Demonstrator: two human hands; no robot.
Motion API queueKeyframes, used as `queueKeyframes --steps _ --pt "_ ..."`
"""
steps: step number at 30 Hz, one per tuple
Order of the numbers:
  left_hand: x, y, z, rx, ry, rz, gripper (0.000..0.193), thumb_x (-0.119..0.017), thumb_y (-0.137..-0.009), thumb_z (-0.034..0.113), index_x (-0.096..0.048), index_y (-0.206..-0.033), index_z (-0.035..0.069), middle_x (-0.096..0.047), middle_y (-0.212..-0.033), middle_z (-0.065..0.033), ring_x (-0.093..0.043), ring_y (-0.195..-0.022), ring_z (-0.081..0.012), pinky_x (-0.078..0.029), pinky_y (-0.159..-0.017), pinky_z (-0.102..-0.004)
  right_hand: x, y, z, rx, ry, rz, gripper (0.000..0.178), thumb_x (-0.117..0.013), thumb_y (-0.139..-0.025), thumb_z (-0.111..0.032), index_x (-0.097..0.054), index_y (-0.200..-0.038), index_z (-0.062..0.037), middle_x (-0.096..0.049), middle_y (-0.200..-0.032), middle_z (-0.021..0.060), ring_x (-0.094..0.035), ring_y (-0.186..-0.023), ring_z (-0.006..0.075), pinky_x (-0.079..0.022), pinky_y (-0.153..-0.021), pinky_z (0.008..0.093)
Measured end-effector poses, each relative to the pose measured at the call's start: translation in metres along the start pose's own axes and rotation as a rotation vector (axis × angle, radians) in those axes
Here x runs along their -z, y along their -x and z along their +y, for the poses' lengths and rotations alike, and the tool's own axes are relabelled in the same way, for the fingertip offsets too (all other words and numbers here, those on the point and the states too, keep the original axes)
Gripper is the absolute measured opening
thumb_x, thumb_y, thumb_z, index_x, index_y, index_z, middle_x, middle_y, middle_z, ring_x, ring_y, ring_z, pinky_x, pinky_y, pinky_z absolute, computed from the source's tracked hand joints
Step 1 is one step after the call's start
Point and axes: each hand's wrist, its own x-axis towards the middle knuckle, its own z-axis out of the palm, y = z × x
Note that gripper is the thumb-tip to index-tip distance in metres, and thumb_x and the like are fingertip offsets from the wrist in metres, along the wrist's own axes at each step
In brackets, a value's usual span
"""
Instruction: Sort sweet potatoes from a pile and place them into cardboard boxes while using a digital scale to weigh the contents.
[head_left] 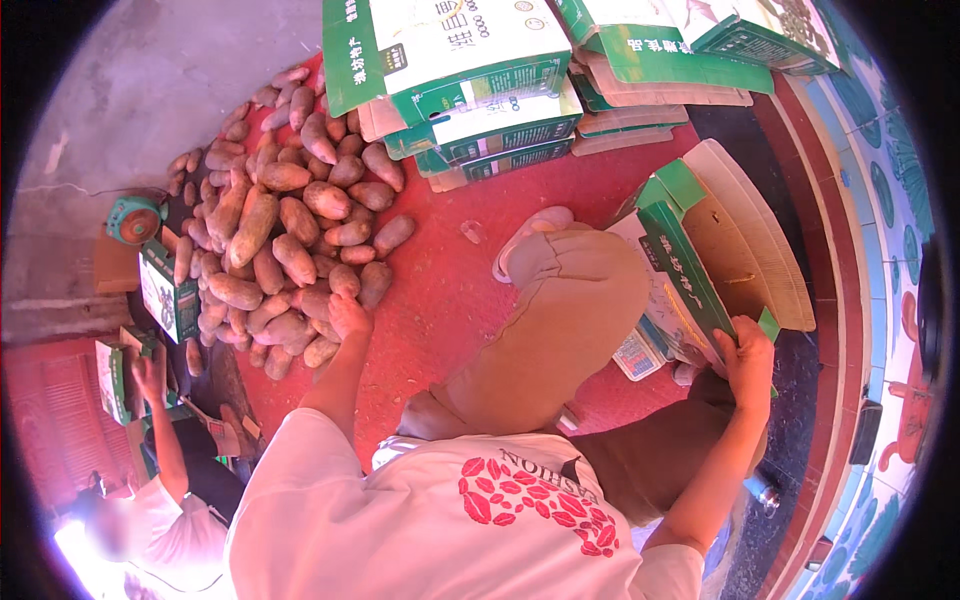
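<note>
Step in hand, as judged from the hand positions: selecting a tuber from the pile while an open carton was held ready. My 2 hands worked well apart, 1 at each station.

Left hand point(350, 315): placed at the near edge of the pile of reddish-brown tubers point(299, 222), fingertips against or just beside the nearest of them. The fingers were partly hidden; I could not tell whether they had closed on a tuber or only rested there.

Right hand point(749, 362): closed over the near edge of the open green-and-white carton point(690, 275), close to a small green flap point(768, 325). The carton stood tilted beside my right leg, its brown inner face exposed.

Location of work items: the tubers lay heaped on the red floor point(455, 265), ahead and to my left. The carton was on my right, with my bent leg point(560, 310) between the 2. Stacked cartons point(480, 75) stood beyond the pile. At far left, a co-worker's hand point(148, 380) reached to another carton point(115, 378).

Next move, as judged: it called for a firm grasp on 1 tuber, a lift free of its neighbours, and a path across my leg to the carton opening. The right hand needed to hold the carton steady; a loose grip could have let it tip.
</note>
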Motion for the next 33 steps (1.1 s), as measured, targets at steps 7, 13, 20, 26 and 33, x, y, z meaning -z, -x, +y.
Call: queueKeyframes --steps 7,13,20,26,33 --pt "0.006 -0.023 0.000 -0.020 -0.070 -0.046 0.077 -0.072 -0.066 0.016 -0.033 -0.132 0.026 -0.022 -0.142 -0.0114 -0.031 -0.128 -0.0300 -0.039 -0.096 -0.0388 0.000 -0.002 0.005 -0.066 -0.075 -0.070 0.016 -0.066 -0.069 -0.005 -0.055 -0.078 0.0008 -0.053 -0.075 0.0161 -0.053 -0.070 0.0342 -0.042 -0.063 0.0365" --pt "-0.011 -0.053 -0.012 -0.082 -0.207 -0.273 0.094 -0.079 -0.056 0.009 -0.029 -0.133 0.027 -0.016 -0.146 -0.0110 -0.031 -0.129 -0.0313 -0.040 -0.098 -0.0375 0.001 -0.005 0.002 -0.137 -0.123 -0.098 0.016 -0.066 -0.070 -0.005 -0.054 -0.079 0.0003 -0.053 -0.074 0.0155 -0.054 -0.071 0.0330 -0.042 -0.063 0.0353" --pt "0.000 -0.057 -0.002 -0.063 -0.224 -0.340 0.092 -0.079 -0.058 0.009 -0.027 -0.133 0.024 -0.021 -0.143 -0.0144 -0.048 -0.115 -0.0334 -0.046 -0.091 -0.0365 0.002 -0.003 0.002 -0.155 -0.075 -0.089 0.017 -0.067 -0.071 -0.006 -0.055 -0.081 0.0000 -0.054 -0.076 0.0153 -0.055 -0.073 0.0332 -0.043 -0.064 0.0356" --pt "-0.031 -0.099 -0.045 -0.031 -0.017 -0.177 0.053 -0.063 -0.077 0.024 -0.041 -0.124 0.010 -0.059 -0.107 -0.0200 -0.060 -0.096 -0.0316 -0.048 -0.083 -0.0373 0.000 -0.007 -0.002 -0.199 -0.081 -0.090 0.017 -0.066 -0.071 -0.008 -0.055 -0.081 -0.0001 -0.054 -0.077 0.0158 -0.054 -0.074 0.0343 -0.043 -0.065 0.0369" --pt "-0.010 -0.095 -0.064 -0.007 0.452 -0.004 0.035 -0.059 -0.082 0.025 -0.054 -0.110 0.005 -0.063 -0.095 -0.0167 -0.064 -0.077 -0.0262 -0.052 -0.064 -0.0353 -0.004 -0.008 0.003 -0.129 -0.062 -0.035 0.014 -0.065 -0.073 -0.006 -0.056 -0.082 0.0005 -0.054 -0.075 0.0151 -0.054 -0.068 0.0305 -0.043 -0.064 0.0329"
